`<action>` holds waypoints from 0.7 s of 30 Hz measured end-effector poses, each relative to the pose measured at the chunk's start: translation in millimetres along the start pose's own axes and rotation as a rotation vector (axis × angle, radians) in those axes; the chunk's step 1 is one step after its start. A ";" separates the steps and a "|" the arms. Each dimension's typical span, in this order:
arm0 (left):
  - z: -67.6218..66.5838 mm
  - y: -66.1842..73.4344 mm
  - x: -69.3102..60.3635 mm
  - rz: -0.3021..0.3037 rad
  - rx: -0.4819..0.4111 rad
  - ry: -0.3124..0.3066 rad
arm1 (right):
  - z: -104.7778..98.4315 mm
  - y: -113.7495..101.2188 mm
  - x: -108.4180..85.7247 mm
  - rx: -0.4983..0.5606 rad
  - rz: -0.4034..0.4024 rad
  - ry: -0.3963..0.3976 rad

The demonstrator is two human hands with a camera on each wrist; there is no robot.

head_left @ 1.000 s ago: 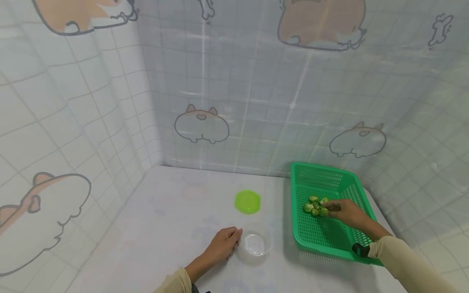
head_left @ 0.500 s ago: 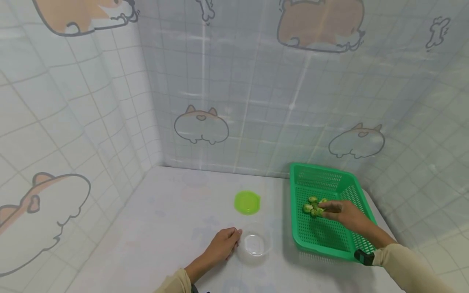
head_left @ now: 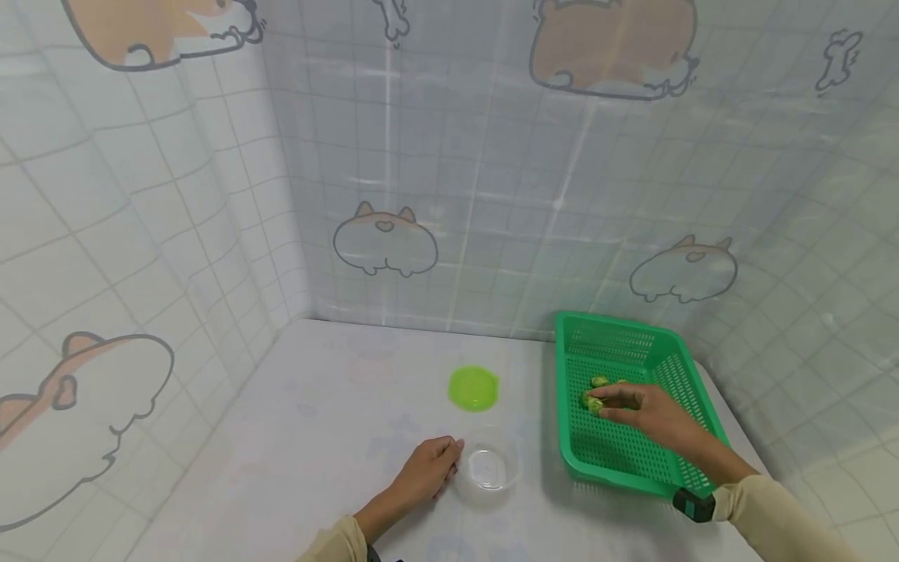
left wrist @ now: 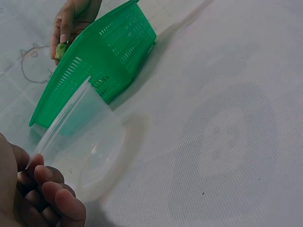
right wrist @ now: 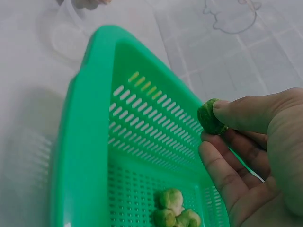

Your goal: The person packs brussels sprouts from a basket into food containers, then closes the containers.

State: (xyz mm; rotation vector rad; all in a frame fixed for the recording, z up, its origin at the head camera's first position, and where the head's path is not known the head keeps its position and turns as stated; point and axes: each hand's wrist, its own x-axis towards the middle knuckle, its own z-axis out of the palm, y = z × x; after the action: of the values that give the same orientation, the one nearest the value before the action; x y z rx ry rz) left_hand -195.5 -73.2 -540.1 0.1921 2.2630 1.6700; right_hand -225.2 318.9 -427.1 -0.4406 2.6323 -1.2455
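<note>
My left hand (head_left: 424,470) pinches the near-left rim of a clear plastic bowl (head_left: 488,470) standing on the table. The left wrist view shows thumb and finger on the rim of this bowl (left wrist: 102,151), the other fingers curled below. My right hand (head_left: 653,417) is over the green plastic basket (head_left: 564,406), with one Brussels sprout (right wrist: 210,117) pinched between thumb and fingertips. In the right wrist view, several loose Brussels sprouts (right wrist: 171,201) lie on the basket floor below the hand. From the head view, the hand partly covers these sprouts.
A lime-green lid (head_left: 474,389) lies flat on the white table cover (head_left: 337,421), behind the bowl. The basket stands at the right, close to the back wall sheet (head_left: 463,234). Patterned sheets also enclose the left and right sides.
My right hand has shifted slightly left and lifted a Brussels sprout from the group in the basket. My left hand and the bowl stay in place.
</note>
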 end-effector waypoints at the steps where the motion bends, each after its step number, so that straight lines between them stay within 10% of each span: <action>1: 0.0 0.0 -0.2 0.000 0.000 0.000 | 0.9 -1.1 0.1 0.002 -0.004 -0.004; 21: -1.3 -2.0 -0.2 0.037 -0.006 -0.013 | 32.5 -35.4 9.2 0.078 -0.060 -0.099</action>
State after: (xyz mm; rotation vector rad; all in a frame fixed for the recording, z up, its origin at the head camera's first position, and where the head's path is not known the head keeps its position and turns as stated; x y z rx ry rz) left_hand -195.6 -75.1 -541.6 0.2445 2.2583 1.6884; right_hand -217.7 271.1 -420.3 -0.5565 2.4960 -1.3043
